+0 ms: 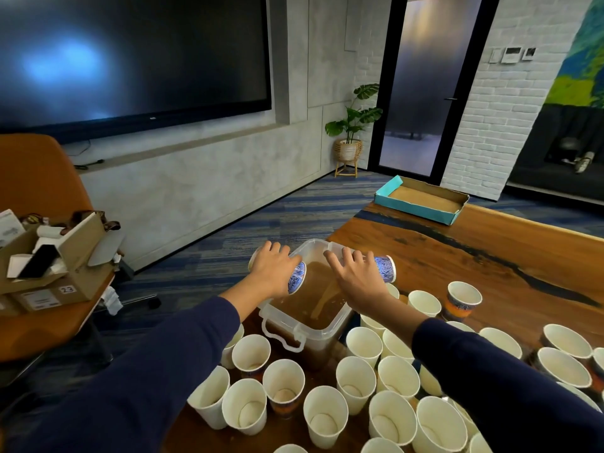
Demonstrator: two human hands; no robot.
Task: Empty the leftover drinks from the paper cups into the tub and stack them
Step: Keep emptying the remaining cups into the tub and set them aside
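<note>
A clear plastic tub (330,330) holding brown liquid stands at the corner of the wooden table. My left hand (273,271) grips a blue-patterned paper cup (296,278) tipped on its side over the tub's left rim. My right hand (354,276) grips another blue-patterned cup (385,265) tipped over the tub's right side, and a brown stream falls from it into the liquid. Several upright white-lined paper cups (283,384) crowd the table in front of and to the right of the tub, some with a little drink at the bottom.
The wooden table (474,256) runs back to the right, with a shallow teal cardboard tray (421,199) at its far end. An orange chair (36,191) piled with cardboard boxes (49,273) stands to the left. Blue striped carpet lies beyond the tub.
</note>
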